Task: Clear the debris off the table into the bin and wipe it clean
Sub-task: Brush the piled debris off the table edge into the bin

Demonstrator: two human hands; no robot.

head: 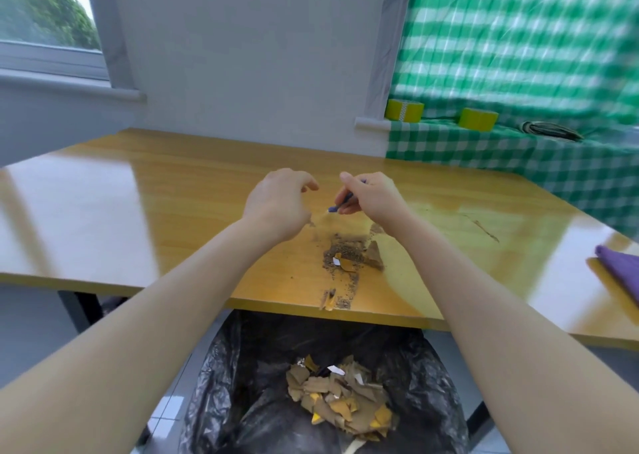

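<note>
A pile of dark crumbs and brown and yellow paper scraps (349,254) lies on the wooden table (138,194), trailing toward more scraps at the front edge (330,301). Below that edge stands a bin lined with a black bag (224,384), with several similar scraps inside (339,395). My right hand (371,194) hovers behind the pile and pinches a small blue-handled tool (340,204) with a pale tip. My left hand (276,201) hovers beside it, its fingers loosely curled and nothing visible in them. A purple cloth (619,267) lies at the table's right edge.
A streak of dirt (484,228) marks the table right of the pile. A surface draped in green checked cloth (518,152) adjoins the far right, carrying two yellow-green tape rolls (404,110) and a dark coiled item (553,130). A window (45,21) is at far left.
</note>
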